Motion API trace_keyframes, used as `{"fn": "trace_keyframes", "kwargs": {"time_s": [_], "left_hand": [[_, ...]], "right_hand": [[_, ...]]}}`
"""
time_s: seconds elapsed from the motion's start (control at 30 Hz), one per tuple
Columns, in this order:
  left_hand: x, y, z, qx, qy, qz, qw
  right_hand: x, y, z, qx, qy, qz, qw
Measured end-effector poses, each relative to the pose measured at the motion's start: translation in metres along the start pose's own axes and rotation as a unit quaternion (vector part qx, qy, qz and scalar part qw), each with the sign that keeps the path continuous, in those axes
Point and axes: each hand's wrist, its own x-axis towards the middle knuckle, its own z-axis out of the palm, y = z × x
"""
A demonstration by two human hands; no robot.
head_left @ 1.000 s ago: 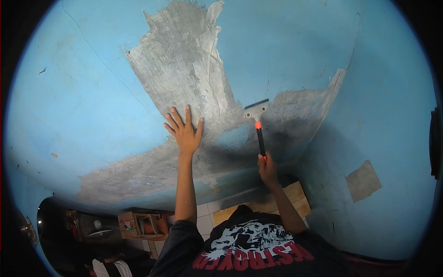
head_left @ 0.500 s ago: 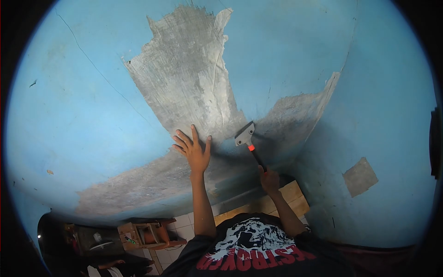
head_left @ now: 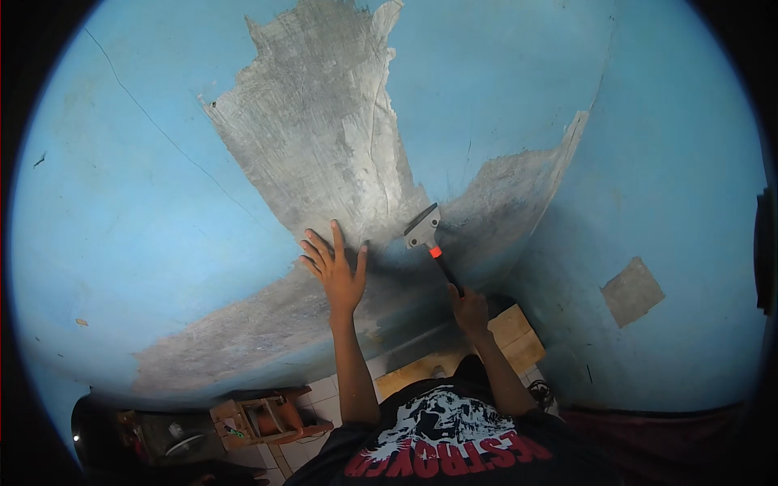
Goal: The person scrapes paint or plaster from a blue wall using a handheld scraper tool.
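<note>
You are spreading your left hand (head_left: pixel 342 281) open, fingers apart, over the bare grey patch (head_left: pixel 304 130) of the blue wall (head_left: pixel 502 73), holding nothing. Your right hand (head_left: pixel 470 312) is gripping the scraper (head_left: pixel 425 232) by its black handle, with the head tilting above that hand and just right of the left one; whether its blade is touching the wall, I cannot tell. A smaller grey square (head_left: pixel 633 292) is showing well right of your right hand, and a wooden piece of furniture (head_left: pixel 263 417) is standing below and left of your left hand
</note>
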Motion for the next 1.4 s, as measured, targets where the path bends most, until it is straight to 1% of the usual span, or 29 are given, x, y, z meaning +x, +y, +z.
{"fn": "trace_keyframes", "kwargs": {"time_s": [0.2, 0.3, 0.43, 0.5, 0.6, 0.83, 0.9, 0.97, 1.0, 1.1, 1.2, 1.3, 1.4], "left_hand": [[-0.001, -0.001, 0.003, 0.007, 0.006, 0.008, 1.000], [0.002, 0.002, 0.004, -0.004, 0.015, 0.002, 1.000], [0.002, 0.003, 0.006, 0.007, 0.022, -0.001, 1.000], [0.001, 0.002, 0.007, 0.011, 0.018, -0.001, 1.000], [0.002, 0.002, 0.009, 0.009, 0.030, 0.008, 0.999], [0.000, 0.003, 0.010, 0.014, 0.031, 0.000, 0.999], [0.001, 0.002, 0.009, 0.015, 0.033, 0.000, 0.999], [0.000, 0.000, 0.007, 0.016, -0.001, -0.005, 1.000], [0.001, 0.000, 0.008, 0.017, 0.001, -0.006, 1.000], [0.000, 0.002, 0.008, 0.015, 0.005, -0.004, 1.000], [-0.001, 0.003, 0.008, 0.018, 0.012, -0.001, 1.000], [0.003, 0.003, 0.007, 0.009, 0.006, -0.004, 1.000], [-0.002, 0.006, 0.005, 0.011, 0.013, 0.000, 1.000]], "right_hand": [[-0.003, 0.023, 0.016, -0.036, 0.020, -0.009, 0.999], [0.007, -0.004, -0.002, -0.003, 0.024, -0.031, 0.999], [0.008, 0.013, 0.000, -0.015, 0.009, -0.012, 1.000], [-0.005, 0.023, 0.003, -0.049, -0.011, 0.008, 0.999], [-0.009, 0.017, 0.000, -0.036, -0.033, 0.015, 0.999], [-0.009, 0.027, 0.006, -0.042, -0.027, 0.023, 0.998], [-0.005, 0.025, 0.011, -0.024, -0.010, -0.003, 1.000], [0.005, 0.014, 0.009, -0.016, -0.002, -0.016, 1.000], [0.011, 0.009, 0.007, -0.011, 0.008, -0.027, 1.000], [0.012, 0.010, 0.003, -0.024, 0.010, -0.024, 0.999], [-0.001, 0.027, 0.013, -0.016, 0.001, -0.008, 1.000], [0.007, 0.017, 0.013, -0.003, 0.022, -0.028, 0.999], [0.019, -0.006, -0.006, 0.013, 0.005, -0.033, 0.999]]}}
